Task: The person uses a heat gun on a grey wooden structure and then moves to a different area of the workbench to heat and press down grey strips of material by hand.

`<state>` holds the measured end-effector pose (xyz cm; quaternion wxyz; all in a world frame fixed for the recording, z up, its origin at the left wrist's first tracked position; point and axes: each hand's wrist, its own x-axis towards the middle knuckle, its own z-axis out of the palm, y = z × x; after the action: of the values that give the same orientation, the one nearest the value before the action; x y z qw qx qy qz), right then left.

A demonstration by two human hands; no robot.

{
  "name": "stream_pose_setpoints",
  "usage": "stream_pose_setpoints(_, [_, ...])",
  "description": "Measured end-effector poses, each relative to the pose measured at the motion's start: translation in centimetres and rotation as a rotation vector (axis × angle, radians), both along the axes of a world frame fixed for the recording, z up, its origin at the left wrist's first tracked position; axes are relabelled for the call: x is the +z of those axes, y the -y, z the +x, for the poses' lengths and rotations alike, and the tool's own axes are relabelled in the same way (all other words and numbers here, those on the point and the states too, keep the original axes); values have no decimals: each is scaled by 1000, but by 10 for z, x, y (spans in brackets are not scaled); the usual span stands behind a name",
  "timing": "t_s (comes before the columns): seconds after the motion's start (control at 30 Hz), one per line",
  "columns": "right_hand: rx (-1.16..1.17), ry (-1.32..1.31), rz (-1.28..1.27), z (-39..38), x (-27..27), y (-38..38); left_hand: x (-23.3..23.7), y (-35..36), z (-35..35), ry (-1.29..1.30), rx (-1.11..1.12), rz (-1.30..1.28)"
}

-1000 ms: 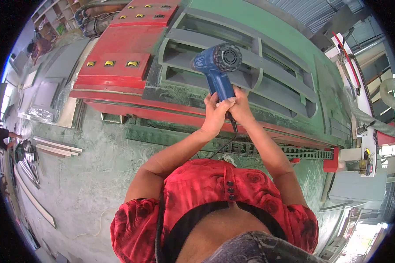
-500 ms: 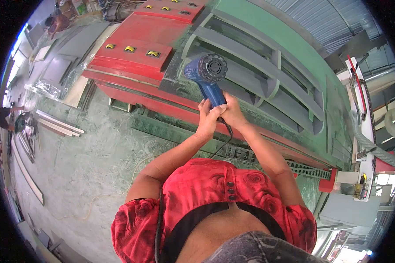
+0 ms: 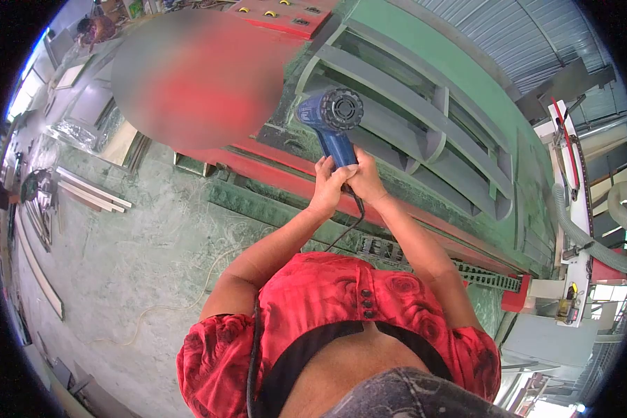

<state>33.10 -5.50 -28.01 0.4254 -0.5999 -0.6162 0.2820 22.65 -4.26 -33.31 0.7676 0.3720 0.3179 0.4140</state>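
Both of my hands are closed around the handle of a blue heat gun [image 3: 338,145] with a round black vented back end. My left hand [image 3: 329,187] wraps the handle from the left, its thumb lying across. From the other side my right hand [image 3: 366,180] grips the same handle, touching the left. A black cord drops from the handle's bottom. Behind the gun, a grey slatted panel [image 3: 397,76] with curved dividers lies on the green bed. The gun's front end points away and its tip is hidden.
A red machine section with yellow knobs [image 3: 272,14] is partly behind a blurred patch. Metal strips [image 3: 94,188] and sheets lie at left, where another person [image 3: 97,29] is bent over. Along the right run a white gantry [image 3: 571,209] and grey hose [image 3: 571,219].
My view has shifted slightly, and a blurred oval now covers part of the red machine. Both hands keep their grip on the heat gun, which stays nearly in place.
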Motion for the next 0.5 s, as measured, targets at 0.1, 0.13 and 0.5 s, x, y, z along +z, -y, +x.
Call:
stream_pose_setpoints(0.1, [-13,-14,3,1,-3,0,-1,-1,1,-20,12,19])
stream_pose_setpoints(0.13, [-17,-46,-2,0,-4,0,-6,-2,2,-19,10,21])
stream_pose_setpoints(0.5, [-52,-113,-12,17,-5,33,6,26,16,-10,-7,67])
